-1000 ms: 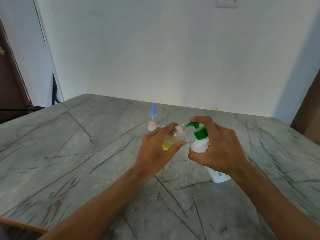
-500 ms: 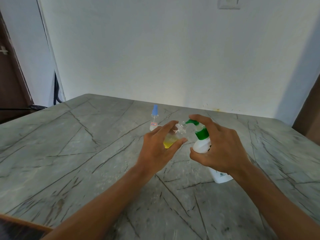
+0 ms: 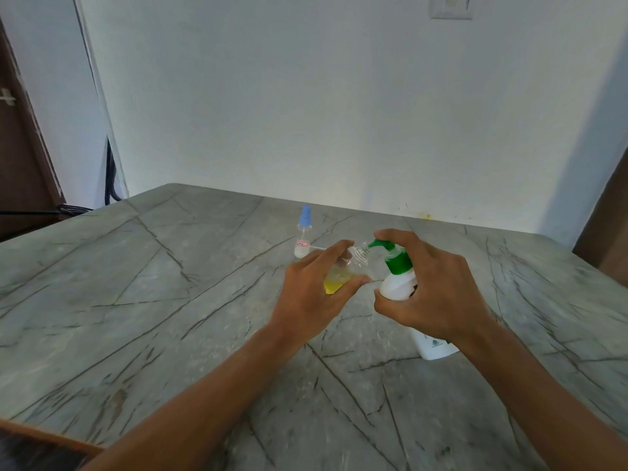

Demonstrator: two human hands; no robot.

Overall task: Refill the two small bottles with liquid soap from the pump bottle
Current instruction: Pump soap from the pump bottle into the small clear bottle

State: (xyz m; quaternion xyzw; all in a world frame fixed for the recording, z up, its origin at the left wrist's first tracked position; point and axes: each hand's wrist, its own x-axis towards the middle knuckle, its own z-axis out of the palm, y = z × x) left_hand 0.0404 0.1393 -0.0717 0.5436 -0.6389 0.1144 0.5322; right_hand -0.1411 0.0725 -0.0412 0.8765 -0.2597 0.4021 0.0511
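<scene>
My left hand (image 3: 314, 294) grips a small clear bottle (image 3: 341, 275) that holds some yellow liquid, tilted with its threaded mouth against the green spout. My right hand (image 3: 433, 290) wraps the white pump bottle (image 3: 399, 282), which stands tilted on the marble table (image 3: 136, 300), and its forefinger lies on top of the green pump head (image 3: 394, 254). A second small bottle (image 3: 303, 234) with a blue spray cap and a label stands upright behind my left hand, untouched.
A thin clear tube (image 3: 319, 248) lies on the table beside the blue-capped bottle. The white wall (image 3: 339, 113) rises just past the far table edge. A dark door and cables (image 3: 110, 178) sit at the left. The near table edge shows at bottom left.
Both hands with their bottles have stayed almost in place, with the spout still at the small bottle's mouth. The view has shifted slightly.
</scene>
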